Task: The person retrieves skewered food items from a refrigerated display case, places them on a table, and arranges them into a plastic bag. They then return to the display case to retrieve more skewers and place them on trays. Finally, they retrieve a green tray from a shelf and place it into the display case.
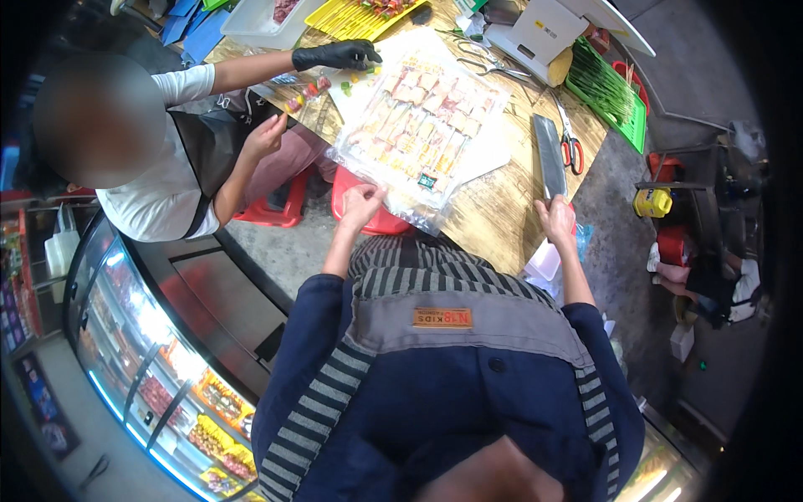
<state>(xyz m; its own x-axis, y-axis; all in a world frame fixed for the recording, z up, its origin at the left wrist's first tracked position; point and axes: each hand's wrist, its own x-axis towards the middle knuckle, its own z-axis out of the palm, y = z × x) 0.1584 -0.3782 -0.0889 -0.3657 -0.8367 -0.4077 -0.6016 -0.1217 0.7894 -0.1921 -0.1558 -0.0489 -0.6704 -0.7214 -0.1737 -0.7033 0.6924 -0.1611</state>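
Note:
A clear plastic bag (430, 201) of flat, skewered meat pieces (418, 113) lies on the table over a white sheet. My left hand (360, 207) is closed at the bag's near left edge, fingertips pinched on the plastic. In my right hand (556, 220) is a knife (549, 155) with a broad grey blade, held by its handle at the table's near right edge. The blade points away from me and lies over the tabletop. Right beside it are scissors (570, 142) with orange and black handles.
At the left a co-worker's black-gloved hand (339, 55) reaches over the table; their bare hand (266, 136) holds a colourful skewer (308, 94). A yellow tray (322, 18) of skewers, a white scale (535, 40) and a green tray (640, 125) of green stalks stand farther off. A red stool (385, 219) is below.

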